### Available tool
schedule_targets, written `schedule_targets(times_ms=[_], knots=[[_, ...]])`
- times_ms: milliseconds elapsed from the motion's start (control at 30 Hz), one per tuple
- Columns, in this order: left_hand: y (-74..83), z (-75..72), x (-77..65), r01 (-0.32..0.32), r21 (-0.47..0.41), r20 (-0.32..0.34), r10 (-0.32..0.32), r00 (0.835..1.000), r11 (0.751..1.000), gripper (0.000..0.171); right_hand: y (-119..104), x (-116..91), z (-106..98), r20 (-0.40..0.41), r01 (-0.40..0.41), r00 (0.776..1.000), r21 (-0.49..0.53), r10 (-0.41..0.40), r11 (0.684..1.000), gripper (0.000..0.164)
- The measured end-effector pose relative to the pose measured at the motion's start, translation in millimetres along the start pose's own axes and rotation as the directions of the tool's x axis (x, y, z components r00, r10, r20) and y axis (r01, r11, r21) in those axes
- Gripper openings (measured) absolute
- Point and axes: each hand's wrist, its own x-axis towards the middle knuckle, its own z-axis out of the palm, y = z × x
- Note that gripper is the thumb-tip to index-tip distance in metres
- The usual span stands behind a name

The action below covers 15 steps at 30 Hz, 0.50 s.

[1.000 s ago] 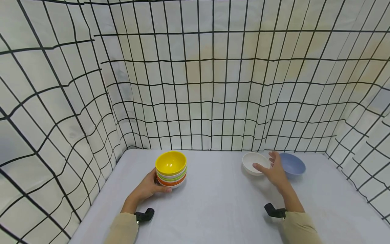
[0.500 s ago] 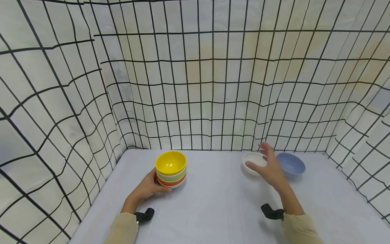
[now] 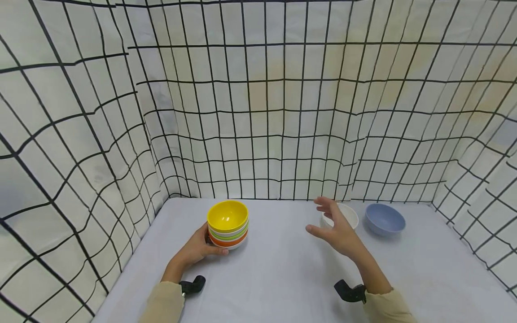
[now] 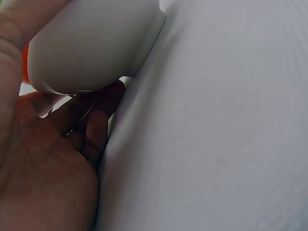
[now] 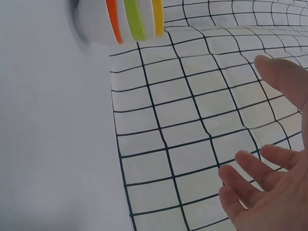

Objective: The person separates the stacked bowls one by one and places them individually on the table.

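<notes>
A stack of nested bowls, with a yellow bowl (image 3: 228,217) on top and white, green and orange rims beneath, stands at the left of the table. My left hand (image 3: 196,246) holds the stack from its near left side, thumb in front and fingers around the far side. In the left wrist view, the fingers lie against the white bottom bowl (image 4: 91,48), close to the tabletop. My right hand (image 3: 338,233) is in the air with fingers spread and nothing in its grasp. It partly hides a white bowl (image 3: 349,214) behind it.
A blue bowl (image 3: 385,219) sits to the right of the white bowl, a small gap between them. White cloth covers the table (image 3: 278,278). Walls of white cloth with a black grid (image 3: 266,134) rise at the back and both sides.
My right hand has moved left, from between the white and blue bowls to in front of the white bowl's left side. The left hand and the stack have stayed put.
</notes>
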Motion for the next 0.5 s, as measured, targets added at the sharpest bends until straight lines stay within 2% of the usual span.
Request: schedule_targets(times_ms=[167,367,500], knots=[[-0.7,0.6,0.2,0.003,0.006,-0.002,-0.003,1.0,1.0,0.096,-6,0,18,0.065,0.02,0.998,0.055,-0.024,0.998,0.078],[-1.9,1.6,1.6,0.011,-0.008,-0.007,-0.012,1.0,1.0,0.097,-11,-1,42,0.18,-0.052,0.983,0.133,0.028,0.99,0.064],[-3.8,1.5,1.9,0.013,-0.013,-0.007,-0.013,1.0,1.0,0.098,-17,2,56,0.241,-0.055,0.971,0.193,0.007,0.98,0.059]])
